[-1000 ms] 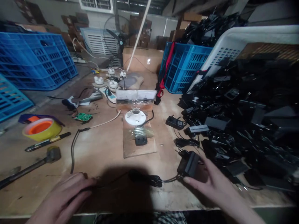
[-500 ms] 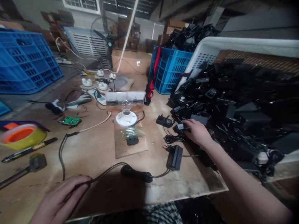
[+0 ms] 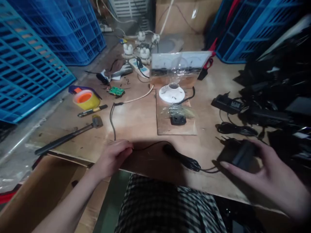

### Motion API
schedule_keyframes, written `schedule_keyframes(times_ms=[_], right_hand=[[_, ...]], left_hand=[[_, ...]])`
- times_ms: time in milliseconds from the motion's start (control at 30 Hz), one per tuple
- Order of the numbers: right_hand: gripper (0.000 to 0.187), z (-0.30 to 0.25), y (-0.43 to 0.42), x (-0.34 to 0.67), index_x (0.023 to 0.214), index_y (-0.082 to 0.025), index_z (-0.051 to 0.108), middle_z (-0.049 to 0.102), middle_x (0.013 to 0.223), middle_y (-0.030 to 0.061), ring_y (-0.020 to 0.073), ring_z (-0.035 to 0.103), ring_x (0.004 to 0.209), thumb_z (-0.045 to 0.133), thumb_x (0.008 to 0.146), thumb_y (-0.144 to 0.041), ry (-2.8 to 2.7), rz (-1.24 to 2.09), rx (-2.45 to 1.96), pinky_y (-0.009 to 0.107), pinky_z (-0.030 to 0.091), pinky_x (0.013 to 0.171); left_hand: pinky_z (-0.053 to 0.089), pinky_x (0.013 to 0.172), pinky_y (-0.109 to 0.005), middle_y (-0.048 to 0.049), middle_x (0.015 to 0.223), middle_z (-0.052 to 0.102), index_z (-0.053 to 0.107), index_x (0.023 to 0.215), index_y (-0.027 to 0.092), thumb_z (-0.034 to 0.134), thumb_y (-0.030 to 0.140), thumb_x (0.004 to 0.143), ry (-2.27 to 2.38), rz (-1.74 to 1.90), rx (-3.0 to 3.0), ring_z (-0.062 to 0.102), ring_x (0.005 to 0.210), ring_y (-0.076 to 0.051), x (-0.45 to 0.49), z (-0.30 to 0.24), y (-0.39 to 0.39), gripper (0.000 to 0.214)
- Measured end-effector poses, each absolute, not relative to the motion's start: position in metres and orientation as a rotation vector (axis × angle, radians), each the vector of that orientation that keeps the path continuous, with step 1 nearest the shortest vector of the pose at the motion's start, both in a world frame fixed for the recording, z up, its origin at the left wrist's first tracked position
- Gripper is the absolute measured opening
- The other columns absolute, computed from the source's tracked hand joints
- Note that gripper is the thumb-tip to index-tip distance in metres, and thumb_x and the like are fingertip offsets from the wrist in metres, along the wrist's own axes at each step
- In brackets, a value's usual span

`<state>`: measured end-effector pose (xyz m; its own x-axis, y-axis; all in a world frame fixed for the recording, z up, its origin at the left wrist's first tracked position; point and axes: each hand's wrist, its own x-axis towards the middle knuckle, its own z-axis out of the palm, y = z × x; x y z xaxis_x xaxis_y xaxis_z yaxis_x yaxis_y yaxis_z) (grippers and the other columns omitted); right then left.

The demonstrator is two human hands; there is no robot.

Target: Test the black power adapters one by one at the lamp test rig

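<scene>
near edge of the workbench: a checked cloth lay over the person's lap, with a flattened cardboard box on the floor to the left. the left hand rested on the bench edge, released and loosely curled; a thin black cable ran from beside its fingers, and whether they pinched that cable could not be told. the right hand was spread and closed around a black power adapter, the task's thing, at near right, with the thumb along its near side; whether the adapter was clear of the bench could not be told. its thicker bundled cord trailed left along the bench toward the left hand.

mid-bench: a second adapter and a coiled cord lay just beside a heaped pile of black adapters at right. centre: a wooden board bore a white ceramic lamp holder. left: a hammer, a roll of yellow tape and a green circuit board.

far: a power strip, with blue plastic crates at left and a blue crate at right.
</scene>
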<state>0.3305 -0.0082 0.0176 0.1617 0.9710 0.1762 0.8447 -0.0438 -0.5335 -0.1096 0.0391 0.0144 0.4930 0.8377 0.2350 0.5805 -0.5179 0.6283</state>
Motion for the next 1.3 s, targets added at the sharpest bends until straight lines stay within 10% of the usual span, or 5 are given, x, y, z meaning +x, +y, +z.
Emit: schedule_keyframes(times_ms=[367,800,1300], right_hand=[[0.088,0.058,0.059,0.230,0.151,-0.017,0.038,0.051,0.142,0.0189,0.0397,0.050,0.130,0.077,0.078,-0.047,-2.021,0.232,-1.402,0.060,0.047,0.107],[0.089,0.046,0.062,0.215,0.157,-0.019,0.028,0.050,0.137,0.0199,0.0391,0.052,0.120,0.070,0.079,-0.028,-2.151,0.018,-1.376,0.055,0.054,0.093],[0.095,0.034,0.067,0.211,0.155,-0.023,0.031,0.053,0.135,0.0158,0.0368,0.055,0.120,0.073,0.070,-0.024,-2.087,0.072,-1.396,0.053,0.057,0.097]], left_hand=[[0.048,0.070,-0.024,0.0004,0.078,0.068,0.066,0.088,0.021,0.052,0.016,0.101,1.039,0.797,2.136,0.068,0.076,-0.016,-0.120,0.018,0.039,0.020],[0.050,0.063,-0.021,-0.0012,0.086,0.067,0.066,0.115,0.024,0.058,0.037,0.101,1.281,0.912,1.883,0.064,0.073,-0.015,-0.132,-0.002,0.031,0.021],[0.044,0.062,-0.022,0.0016,0.071,0.059,0.053,0.075,0.022,0.038,0.042,0.108,1.357,0.793,2.029,0.059,0.065,-0.015,-0.099,-0.006,0.042,0.041]])
